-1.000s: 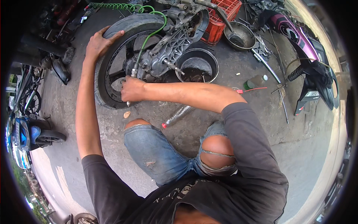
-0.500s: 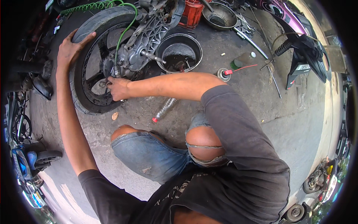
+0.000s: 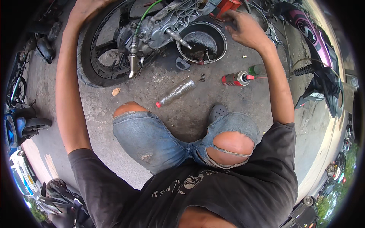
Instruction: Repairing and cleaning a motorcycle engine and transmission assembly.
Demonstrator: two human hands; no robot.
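My left hand [image 3: 85,9], cut off at the upper edge, grips the tire [image 3: 86,68] of a spoked wheel attached to a metal engine casing [image 3: 159,26]. My right hand [image 3: 243,30] is raised to the right, fingers curved and apart, holding nothing visible, near a red plastic crate [image 3: 224,9]. An air nozzle [image 3: 134,60] on a green hose [image 3: 149,10] hangs in front of the wheel. A black pan [image 3: 220,51] with dark fluid lies beneath a protruding shaft [image 3: 175,36].
A plastic bottle [image 3: 176,92], a red spray can [image 3: 234,78] and a green bottle [image 3: 254,70] lie or stand ahead of my knees. A pink-black body panel [image 3: 306,32] is at right, motorbikes [image 3: 28,123] at left, a dry leaf [image 3: 116,91] on the floor.
My right hand has let go of the air nozzle and moved up and right toward the crate. My left hand stays on the tire. The view has shifted, showing the spray can fully.
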